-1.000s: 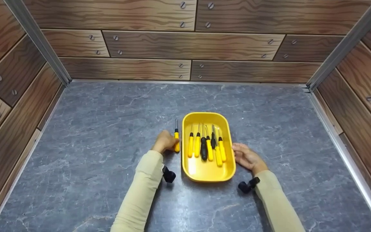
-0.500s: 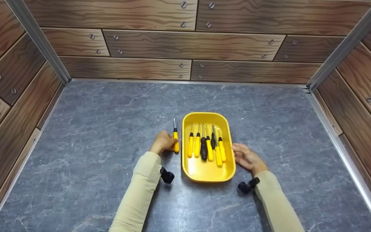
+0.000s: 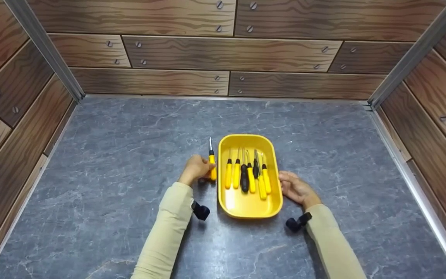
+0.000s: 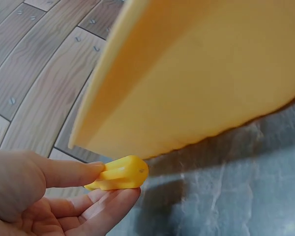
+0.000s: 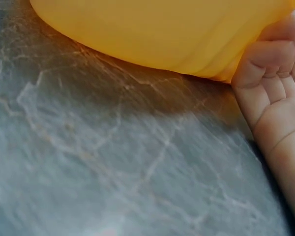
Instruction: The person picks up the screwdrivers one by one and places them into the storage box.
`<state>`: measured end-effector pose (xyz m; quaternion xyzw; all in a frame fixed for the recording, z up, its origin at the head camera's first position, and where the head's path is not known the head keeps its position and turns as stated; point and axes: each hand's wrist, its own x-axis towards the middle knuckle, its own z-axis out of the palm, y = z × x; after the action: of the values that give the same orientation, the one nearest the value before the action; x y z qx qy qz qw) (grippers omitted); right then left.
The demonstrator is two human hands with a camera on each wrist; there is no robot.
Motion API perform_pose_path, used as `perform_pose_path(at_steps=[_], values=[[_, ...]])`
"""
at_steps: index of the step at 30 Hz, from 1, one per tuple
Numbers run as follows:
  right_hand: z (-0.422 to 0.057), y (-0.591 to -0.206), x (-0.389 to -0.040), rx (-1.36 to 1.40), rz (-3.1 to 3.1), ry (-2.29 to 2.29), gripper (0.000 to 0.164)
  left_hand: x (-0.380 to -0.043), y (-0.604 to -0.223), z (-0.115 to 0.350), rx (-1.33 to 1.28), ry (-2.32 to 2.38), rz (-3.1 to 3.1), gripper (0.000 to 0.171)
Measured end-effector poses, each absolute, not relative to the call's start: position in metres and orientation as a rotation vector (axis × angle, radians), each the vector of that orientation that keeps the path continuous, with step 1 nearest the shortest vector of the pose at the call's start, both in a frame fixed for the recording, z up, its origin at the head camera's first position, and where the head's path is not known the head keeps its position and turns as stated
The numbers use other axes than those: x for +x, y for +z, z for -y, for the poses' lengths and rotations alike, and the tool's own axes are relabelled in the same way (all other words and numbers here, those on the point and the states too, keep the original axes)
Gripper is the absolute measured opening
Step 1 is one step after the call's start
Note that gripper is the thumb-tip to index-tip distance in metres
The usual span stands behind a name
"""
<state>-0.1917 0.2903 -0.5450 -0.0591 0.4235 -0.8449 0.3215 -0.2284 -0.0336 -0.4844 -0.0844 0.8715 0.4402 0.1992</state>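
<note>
Just left of the yellow tray (image 3: pixel 242 207), my left hand (image 3: pixel 196 169) pinches a screwdriver (image 3: pixel 212 162) by its yellow handle, between thumb and fingers. Its metal shaft points away from me, and a shadow shows below the handle. In the left wrist view the handle's rounded end (image 4: pixel 132 172) sticks out past the fingertips, beside the tray's outer wall (image 4: pixel 196 73). My right hand (image 3: pixel 295 187) rests its fingers against the tray's right side. From the right wrist, the relaxed fingers (image 5: pixel 265 61) touch the tray's wall (image 5: pixel 137 29).
Inside the tray lie several screwdrivers side by side, with yellow handles (image 3: pixel 237 176) and black handles (image 3: pixel 244 178), shafts pointing away. The tray stands on a grey marbled table (image 3: pixel 130 155). Wood-patterned walls (image 3: pixel 227 54) with metal corner posts (image 3: pixel 47 48) enclose the table at the back and sides.
My left hand first shifts slightly left with the screwdriver, then raises it a little; its shaft tip sits farther forward and a shadow now shows beneath. The right hand and tray stay in place.
</note>
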Motion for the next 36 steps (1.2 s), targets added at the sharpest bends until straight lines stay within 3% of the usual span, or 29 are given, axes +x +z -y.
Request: perform_pose_path(at_steps=[15,25,36], values=[[-0.292,-0.551,-0.193,-0.192,-1.241,-2.166,0.022,-0.225,-0.465,0.034,-0.213,1.369,-2.436,0.017],[-0.29,-0.545,-0.191,-0.218,-1.232,-2.157,0.035,-0.221,-0.457,0.036,-0.172,1.421,-2.456,0.017],[-0.291,-0.546,-0.193,-0.259,-1.169,-2.173,0.036,-0.218,-0.45,0.034,-0.178,1.46,-2.427,0.02]])
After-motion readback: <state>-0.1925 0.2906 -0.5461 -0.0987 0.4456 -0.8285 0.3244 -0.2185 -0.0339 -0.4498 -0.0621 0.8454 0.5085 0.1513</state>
